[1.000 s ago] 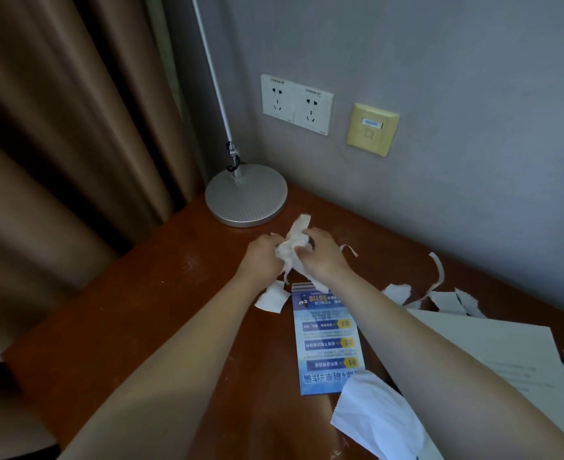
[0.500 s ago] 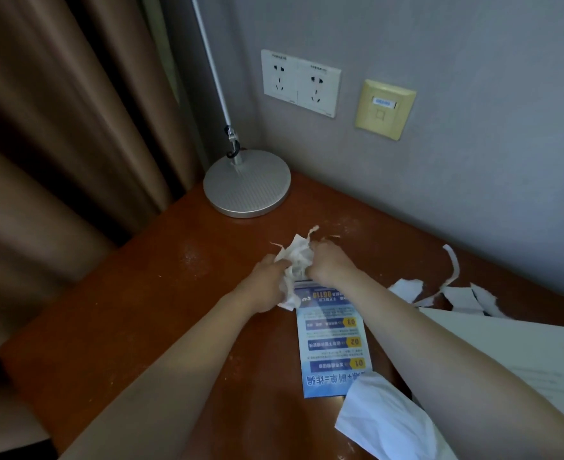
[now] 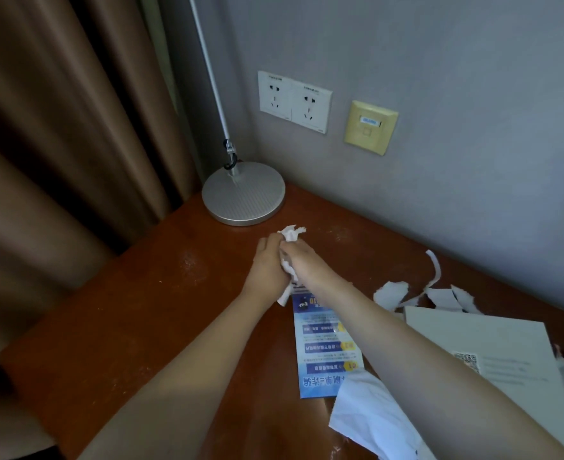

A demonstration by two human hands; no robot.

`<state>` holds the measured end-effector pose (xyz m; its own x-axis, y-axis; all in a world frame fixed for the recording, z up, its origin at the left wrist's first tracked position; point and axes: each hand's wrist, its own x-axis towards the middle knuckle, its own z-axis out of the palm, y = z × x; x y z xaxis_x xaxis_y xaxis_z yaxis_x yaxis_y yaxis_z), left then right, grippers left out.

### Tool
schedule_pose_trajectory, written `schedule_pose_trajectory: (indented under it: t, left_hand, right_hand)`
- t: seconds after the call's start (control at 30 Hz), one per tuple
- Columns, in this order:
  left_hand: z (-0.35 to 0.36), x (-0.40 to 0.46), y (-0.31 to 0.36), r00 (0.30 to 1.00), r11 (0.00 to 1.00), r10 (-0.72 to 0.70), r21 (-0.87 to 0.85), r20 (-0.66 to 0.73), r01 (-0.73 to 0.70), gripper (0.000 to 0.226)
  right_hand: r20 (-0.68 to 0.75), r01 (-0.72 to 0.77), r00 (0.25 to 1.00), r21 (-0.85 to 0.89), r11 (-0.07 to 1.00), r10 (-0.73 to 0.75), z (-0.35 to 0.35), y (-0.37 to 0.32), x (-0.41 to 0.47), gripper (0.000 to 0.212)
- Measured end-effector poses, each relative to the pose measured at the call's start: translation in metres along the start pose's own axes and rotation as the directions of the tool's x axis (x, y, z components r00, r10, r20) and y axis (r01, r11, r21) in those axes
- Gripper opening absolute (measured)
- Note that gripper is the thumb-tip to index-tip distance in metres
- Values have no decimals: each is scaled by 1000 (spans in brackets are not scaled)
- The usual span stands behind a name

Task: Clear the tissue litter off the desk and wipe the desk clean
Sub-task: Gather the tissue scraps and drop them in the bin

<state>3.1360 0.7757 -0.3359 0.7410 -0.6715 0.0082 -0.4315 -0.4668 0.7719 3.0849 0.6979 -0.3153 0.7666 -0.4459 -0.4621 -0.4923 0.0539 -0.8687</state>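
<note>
Both hands meet over the middle of the reddish-brown desk [image 3: 134,313]. My left hand [image 3: 267,263] and my right hand [image 3: 302,260] together grip a crumpled wad of white tissue [image 3: 290,234], which sticks out above the fingers and hangs below the palms. Several torn tissue scraps [image 3: 391,292] and a curled strip [image 3: 435,270] lie on the desk to the right, near the wall. A larger white tissue sheet [image 3: 370,413] lies near the front, under my right forearm.
A round silver lamp base [image 3: 244,197] with a slanted pole stands in the desk's back corner. A blue leaflet [image 3: 323,346] lies below my hands, beside a white printed sheet [image 3: 506,356]. Brown curtains [image 3: 58,144] hang left; wall sockets [image 3: 293,101] above.
The loose tissue has been bunched tighter between my hands, which have closed together. The scrap that lay by my left wrist is now in the wad.
</note>
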Motion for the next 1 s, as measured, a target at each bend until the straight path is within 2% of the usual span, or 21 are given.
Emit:
schedule_pose_trajectory:
  t: [0.07, 0.13, 0.2, 0.27, 0.33, 0.43, 0.6, 0.87, 1.0]
  left_hand:
    - [-3, -7, 6, 999, 998, 36, 54, 10, -37, 38]
    - [-5, -15, 12, 997, 996, 71, 53, 33, -73, 36]
    - [-8, -23, 20, 992, 997, 83, -1, 99, -83, 31]
    - [-13, -34, 27, 970, 995, 94, -52, 224, -85, 33]
    - [-17, -46, 30, 933, 992, 111, -95, 343, -84, 34]
    - [-20, -65, 30, 902, 992, 116, -98, 415, -82, 27]
    - [-8, -90, 30, 918, 989, 135, -103, 372, -104, 10]
    - [31, -129, 53, 934, 997, 76, -8, 349, -78, 22]
    - [50, -150, 77, 942, 993, 114, -59, 315, -100, 23]
  right_hand:
    - [-28, 10, 1000, 39, 999, -9, 6, -1, -12, 37]
    - [-111, 46, 993, 1, 999, -45, 10, -1, -27, 47]
    - [-217, 76, 973, -31, 997, -81, 9, 1, -41, 47]
    - [-304, 72, 948, -70, 995, -90, 6, 5, -54, 43]
    - [-346, 35, 935, -116, 993, -73, 5, 13, -65, 42]
    - [-387, 12, 920, -134, 991, -63, 9, 22, -82, 41]
    - [-446, -48, 895, -141, 989, -20, 16, 38, -101, 42]
    - [-552, -84, 834, -147, 986, -11, -5, 71, -148, 39]
    - [-607, -63, 792, -177, 982, -59, -24, 86, -174, 36]
